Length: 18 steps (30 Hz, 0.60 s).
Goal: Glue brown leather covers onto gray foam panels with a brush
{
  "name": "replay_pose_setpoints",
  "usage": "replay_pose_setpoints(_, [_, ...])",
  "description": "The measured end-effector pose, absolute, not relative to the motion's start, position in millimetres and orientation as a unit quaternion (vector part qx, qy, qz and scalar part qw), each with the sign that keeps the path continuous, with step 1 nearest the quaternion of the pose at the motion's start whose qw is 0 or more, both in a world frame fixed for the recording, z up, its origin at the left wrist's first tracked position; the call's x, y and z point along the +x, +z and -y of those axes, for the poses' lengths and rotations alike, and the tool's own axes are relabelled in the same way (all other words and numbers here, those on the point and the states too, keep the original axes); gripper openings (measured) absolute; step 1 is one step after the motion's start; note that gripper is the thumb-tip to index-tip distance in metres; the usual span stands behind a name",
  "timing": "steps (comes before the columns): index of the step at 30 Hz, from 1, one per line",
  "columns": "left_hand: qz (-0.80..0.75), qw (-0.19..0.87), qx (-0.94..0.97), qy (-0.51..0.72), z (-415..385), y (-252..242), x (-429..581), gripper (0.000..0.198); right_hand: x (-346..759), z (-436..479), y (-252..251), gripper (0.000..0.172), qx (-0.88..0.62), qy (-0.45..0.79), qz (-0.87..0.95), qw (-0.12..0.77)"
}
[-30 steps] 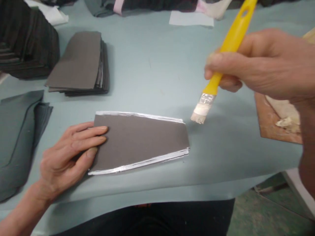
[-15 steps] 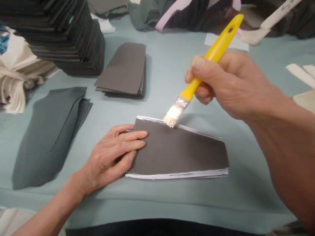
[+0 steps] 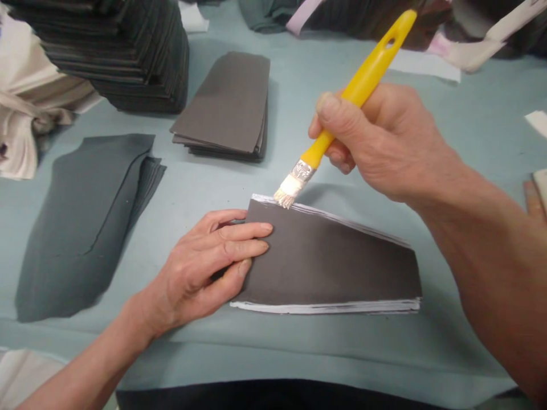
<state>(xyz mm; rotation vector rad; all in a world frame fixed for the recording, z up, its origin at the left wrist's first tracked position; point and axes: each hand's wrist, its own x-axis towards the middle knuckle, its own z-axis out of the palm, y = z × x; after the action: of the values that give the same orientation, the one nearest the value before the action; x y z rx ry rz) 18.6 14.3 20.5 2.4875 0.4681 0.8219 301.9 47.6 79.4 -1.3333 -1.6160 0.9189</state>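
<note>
In front of me lies a fanned stack of dark grey sheets, with white coating along its far and near long edges. My left hand rests on the stack's left end, fingers stretched out and pressing on the top sheet. Wrapped in the fingers of my right hand is a paintbrush with a yellow handle and a metal ferrule. White stuff covers its bristles, which touch the far edge of the stack near the left corner. The handle slants up to the right.
Behind the left hand sits another pile of dark grey sheets. A tall dark stack rises at the back left. Dark green cut fabric pieces lie at the left, beige cloth beyond them. White strips lie at the back right.
The brush in my right hand has slid left along the far edge, closer to the left corner. My left hand stays on the stack. The whole view has shifted slightly.
</note>
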Motion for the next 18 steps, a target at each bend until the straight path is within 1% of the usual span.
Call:
replay_pose_setpoints(5, [-0.174,0.234,0.910,0.294,-15,22,19,0.034,313,-40,85,0.040,-0.556,0.354,0.627,0.415])
replay_pose_setpoints(12, [-0.181,0.230,0.911,0.291,-15,23,18,0.037,338,-23,89,0.040,-0.608,0.320,0.622,0.376])
replay_pose_setpoints(14, [-0.180,0.229,0.912,0.289,-15,23,18,0.037,343,-21,91,0.039,-0.609,0.312,0.620,0.384])
replay_pose_setpoints(18, [-0.179,0.228,0.913,0.288,-15,24,17,0.037,334,-22,95,0.040,-0.595,0.309,0.605,0.429])
